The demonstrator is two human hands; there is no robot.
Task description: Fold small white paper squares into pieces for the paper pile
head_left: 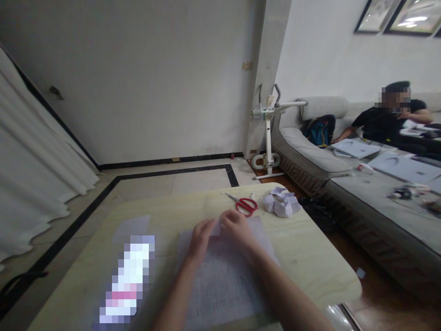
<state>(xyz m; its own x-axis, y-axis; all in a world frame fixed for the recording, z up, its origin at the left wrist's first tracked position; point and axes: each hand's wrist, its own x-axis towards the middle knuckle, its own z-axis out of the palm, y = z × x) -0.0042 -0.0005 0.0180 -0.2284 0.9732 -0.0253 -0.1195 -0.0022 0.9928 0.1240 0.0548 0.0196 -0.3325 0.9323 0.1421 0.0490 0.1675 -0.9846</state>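
Paper, a small pale piece (pixel 215 229), sits between the two hands, over the upper part of a larger sheet (pixel 227 287) that lies on the desk (pixel 310 262). The left hand (pixel 202 236) seems to pinch its left side with bent fingers; the right hand (pixel 236 226) has its fingers curled in at the other edge, but blur keeps me from telling whether they grip or only touch it. For clean handling, a light pinch close to the edge worked on should serve best, as thin paper likely buckles under a hard squeeze. Keeping both wrists low over the larger sheet would steady the fingers, though a dragging forearm could skew or crease that sheet. Red-handled scissors (pixel 247 207) lie just beyond the right hand, near a crumpled paper shape (pixel 283 203); knuckles pushed forward could knock the scissors, so motions are better kept short. Another flat piece (pixel 132 227) lies apart, to the left.
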